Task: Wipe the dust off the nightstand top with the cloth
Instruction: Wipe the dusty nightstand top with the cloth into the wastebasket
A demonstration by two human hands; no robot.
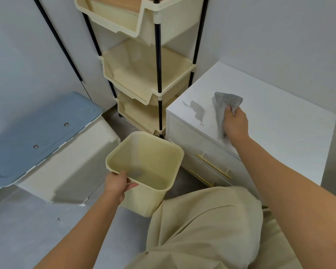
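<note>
The white nightstand [275, 121] stands at the right, its top bearing a grey patch of dust [197, 111] near the front left corner. My right hand [235, 125] rests on the top, shut on a grey cloth [224, 105] that lies just right of the dust patch. My left hand [116, 184] grips the near rim of a cream plastic bin [149, 171], held below the nightstand's front left edge. A little grey dust lies inside the bin.
A cream three-tier shelf rack [144, 74] with black poles stands left of the nightstand against the wall. A storage box with a blue lid [41, 133] sits at the left on the grey floor. My beige trouser knee [206, 226] fills the foreground.
</note>
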